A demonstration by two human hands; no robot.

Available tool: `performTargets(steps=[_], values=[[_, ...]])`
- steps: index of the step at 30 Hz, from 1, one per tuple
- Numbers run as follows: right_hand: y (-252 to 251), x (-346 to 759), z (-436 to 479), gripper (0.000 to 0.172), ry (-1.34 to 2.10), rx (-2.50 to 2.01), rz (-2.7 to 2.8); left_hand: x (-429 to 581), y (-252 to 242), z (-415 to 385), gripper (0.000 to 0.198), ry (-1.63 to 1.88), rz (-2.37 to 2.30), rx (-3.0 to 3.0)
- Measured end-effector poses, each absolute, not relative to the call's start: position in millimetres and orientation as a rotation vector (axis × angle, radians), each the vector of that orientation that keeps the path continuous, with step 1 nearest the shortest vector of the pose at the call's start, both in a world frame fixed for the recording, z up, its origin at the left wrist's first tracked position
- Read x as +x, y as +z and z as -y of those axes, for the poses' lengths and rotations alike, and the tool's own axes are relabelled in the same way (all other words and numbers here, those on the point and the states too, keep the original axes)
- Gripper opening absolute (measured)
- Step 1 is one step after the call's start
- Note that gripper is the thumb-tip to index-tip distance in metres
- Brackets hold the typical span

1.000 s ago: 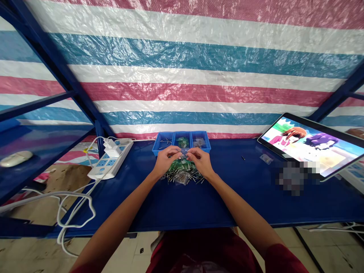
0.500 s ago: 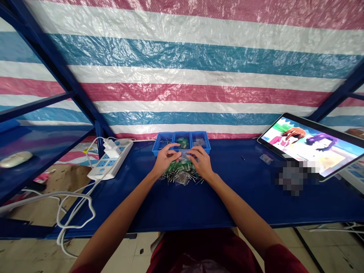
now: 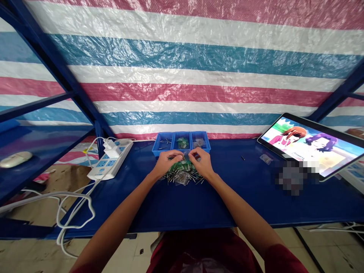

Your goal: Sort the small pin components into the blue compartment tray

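Between my two hands is a small clear plastic bag (image 3: 186,153). My left hand (image 3: 167,162) is closed, thumb and fingers pinched at the bag's left side. On the other side my right hand (image 3: 202,162) pinches it too, fingers curled. Just below them lies a pile of thin metal screw-like pieces (image 3: 179,176) mixed with green packets (image 3: 184,166) and a clear bag (image 3: 182,178). Behind the hands stands a blue three-part tray (image 3: 156,152): a few metal pieces on the left, green packets in the middle, clear bags on the right.
A white power strip (image 3: 109,167) with plugs and cables lies left. At right a tablet (image 3: 318,144) shows a cartoon, with a small packet (image 3: 266,159) and one dark metal piece (image 3: 243,158) nearby. A mouse (image 3: 16,159) rests on the left shelf.
Both hands have drawn their fingers in from a more spread pose and now pinch more tightly at the bag. The tray and pile look the same.
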State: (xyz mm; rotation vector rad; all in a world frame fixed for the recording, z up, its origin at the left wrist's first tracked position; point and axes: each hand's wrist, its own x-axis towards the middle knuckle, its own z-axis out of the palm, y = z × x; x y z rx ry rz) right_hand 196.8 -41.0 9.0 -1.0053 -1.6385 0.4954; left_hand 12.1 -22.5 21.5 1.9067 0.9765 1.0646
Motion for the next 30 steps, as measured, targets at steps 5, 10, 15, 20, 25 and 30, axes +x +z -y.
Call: performTargets(steps=[5, 10, 15, 20, 25, 30], values=[[6, 198, 39, 0.018, 0.558, -1.017, 1.619, 14, 21, 22, 0.027, 1.082, -1.001, 1.863], [0, 198, 37, 0.026, 0.622, -0.951, 1.561, 17, 23, 23, 0.030, 1.142, -1.089, 1.759], [0, 198, 38, 0.027, 0.457, -0.885, 1.652, 18, 21, 21, 0.032, 1.190, -1.124, 1.617], [-4, 196, 35, 0.026, 0.204, -0.854, 1.780, 21, 18, 21, 0.031, 1.226, -1.068, 1.466], [0, 196, 36, 0.020, 0.210, -0.860, 1.708, 21, 19, 24, 0.038, 1.222, -1.099, 1.574], [5, 195, 39, 0.021, 0.513, -0.924, 1.580, 18, 17, 23, 0.034, 1.318, -1.170, 1.799]])
